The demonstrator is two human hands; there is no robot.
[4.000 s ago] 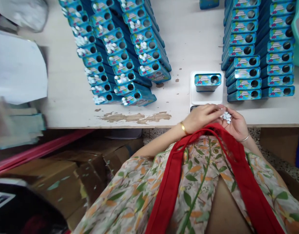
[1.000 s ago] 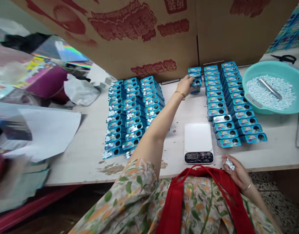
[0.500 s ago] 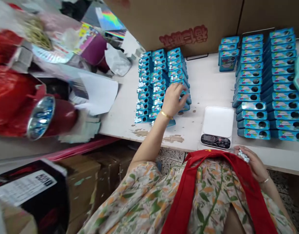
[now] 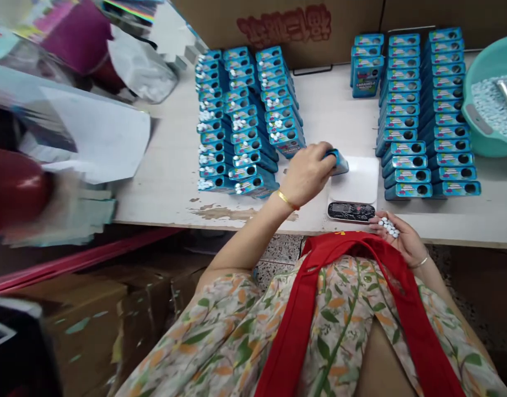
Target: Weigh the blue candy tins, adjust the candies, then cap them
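Slim boxes and loose pellets: where I'd grab each

On the left of the pale tabletop [image 4: 166, 196], slim blue boxes with round top holes [image 4: 249, 172] stand in packed rows, with small white pellets lying on many of the tops. I'd lift those level, because loose bits could roll off.

Next along, the left hand [image 4: 305, 176] has its fingers closed in a pinch on the upper part of one slim, shiny blue box [image 4: 340, 164]. That box is tilted over the left side of a flat white digital scale [image 4: 355, 190]; can't tell if it touches the plate. My guess is it's light and fairly stiff, maybe a bit slick. Best hold is the two sides near the top, hole uncovered, no hard squeezing.

Right hand [image 4: 408, 242] is palm up by the scale's front right corner, fingers loosely curled around small white oval pellets [image 4: 389, 227]. They look hard, light and rolly, so keep the palm cupped.

Further right are more blue boxes [image 4: 408, 191], then a turquoise plastic basin [image 4: 476, 118] of pellets with a metal scoop [image 4: 506, 95].
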